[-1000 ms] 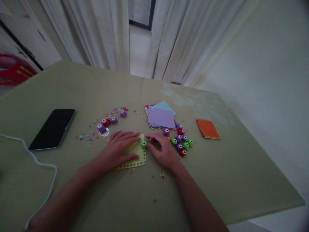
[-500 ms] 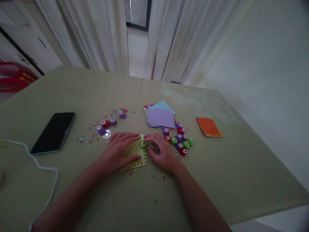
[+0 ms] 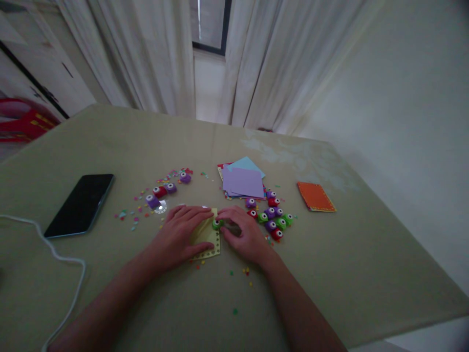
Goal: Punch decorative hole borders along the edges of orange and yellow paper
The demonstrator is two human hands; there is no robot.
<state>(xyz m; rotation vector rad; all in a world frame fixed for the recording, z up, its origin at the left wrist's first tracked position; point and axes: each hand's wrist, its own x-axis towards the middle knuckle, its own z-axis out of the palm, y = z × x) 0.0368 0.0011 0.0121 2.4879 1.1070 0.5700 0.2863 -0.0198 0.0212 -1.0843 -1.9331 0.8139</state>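
A yellow sheet of paper (image 3: 200,236) lies on the table, with a row of small punched shapes along its near edge. My left hand (image 3: 182,231) rests flat on it, fingers stretched and thumb apart, pressing it down. At the sheet's right edge is a small green paper punch (image 3: 215,224) with one big round eye. The thumb and fingers of my right hand (image 3: 242,233) close around this punch from the right. Part of the sheet is hidden under my left hand.
Several coloured one-eyed punches (image 3: 271,213) cluster right of my hands, more (image 3: 160,191) at left among confetti. Purple and blue paper (image 3: 243,182) is stacked behind. An orange square (image 3: 316,197) lies right, a tablet (image 3: 81,205) and white cable (image 3: 75,260) left.
The whole view has shifted slightly, so everything sits a little lower. Both hands, the yellow paper and the green punch keep nearly the same positions relative to one another.
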